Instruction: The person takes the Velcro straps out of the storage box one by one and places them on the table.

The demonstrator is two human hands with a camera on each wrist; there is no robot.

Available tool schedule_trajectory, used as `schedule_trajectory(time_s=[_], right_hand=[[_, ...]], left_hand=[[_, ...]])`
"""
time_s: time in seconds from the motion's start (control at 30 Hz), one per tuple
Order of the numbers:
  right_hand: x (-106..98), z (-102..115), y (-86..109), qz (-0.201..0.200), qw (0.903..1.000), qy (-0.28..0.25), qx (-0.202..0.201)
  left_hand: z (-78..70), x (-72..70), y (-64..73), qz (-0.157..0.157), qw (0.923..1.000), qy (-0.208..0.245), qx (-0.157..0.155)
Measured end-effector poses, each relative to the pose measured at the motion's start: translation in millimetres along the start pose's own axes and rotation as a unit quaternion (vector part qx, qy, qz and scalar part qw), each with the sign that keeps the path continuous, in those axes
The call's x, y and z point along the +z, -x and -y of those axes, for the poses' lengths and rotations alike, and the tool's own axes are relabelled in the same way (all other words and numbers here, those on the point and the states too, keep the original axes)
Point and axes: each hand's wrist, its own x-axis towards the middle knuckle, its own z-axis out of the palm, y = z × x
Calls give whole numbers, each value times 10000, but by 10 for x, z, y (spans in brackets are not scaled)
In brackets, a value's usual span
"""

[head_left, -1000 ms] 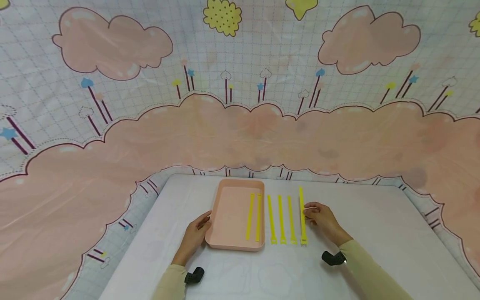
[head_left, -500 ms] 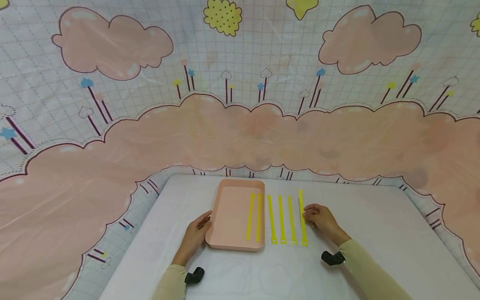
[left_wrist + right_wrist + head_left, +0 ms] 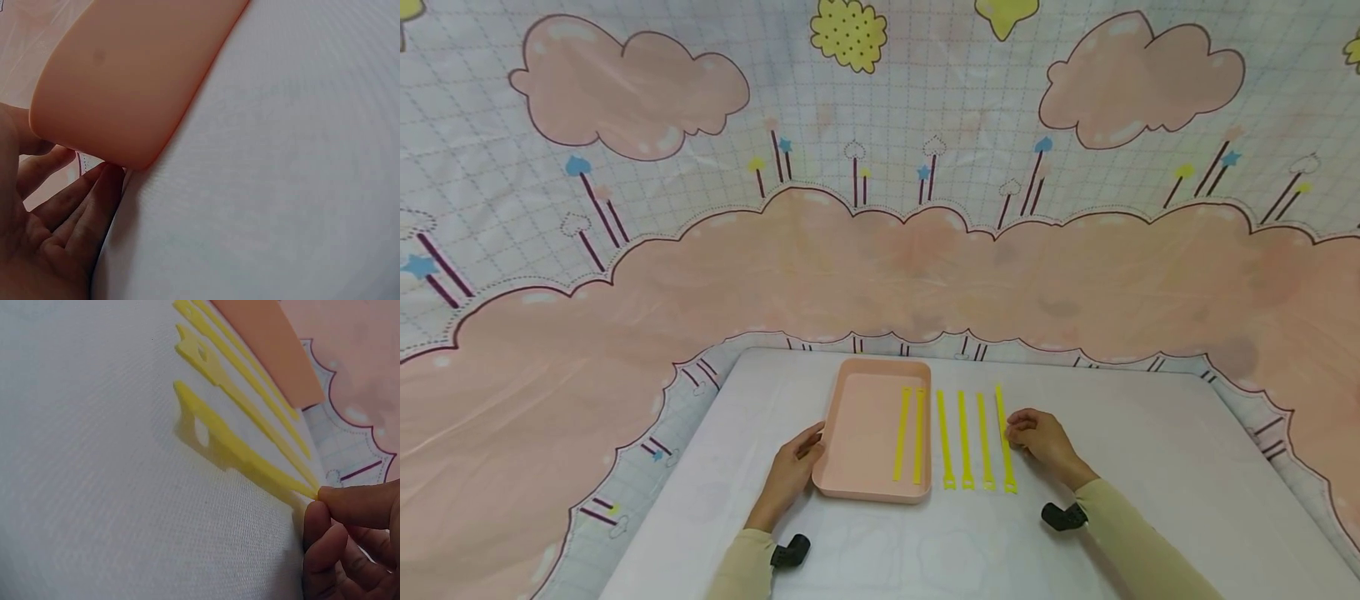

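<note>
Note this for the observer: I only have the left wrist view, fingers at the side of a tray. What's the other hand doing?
Observer: The right hand pinches a yellow strip.

Operator: I only see the outside of the tray. Anything in it?

Observer: Yes, two strips lie along its right side.

Operator: And between the tray and the strip being held?

Observer: Three more strips, side by side on the table.
</note>
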Motion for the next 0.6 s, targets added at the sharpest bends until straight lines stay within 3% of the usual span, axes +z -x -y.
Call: schedule_trajectory(time_s=[0.6], right_hand=[[-29,80,165,86,9998,170,-73]], left_hand=[[18,-9,-5,-1,10000,10,61]])
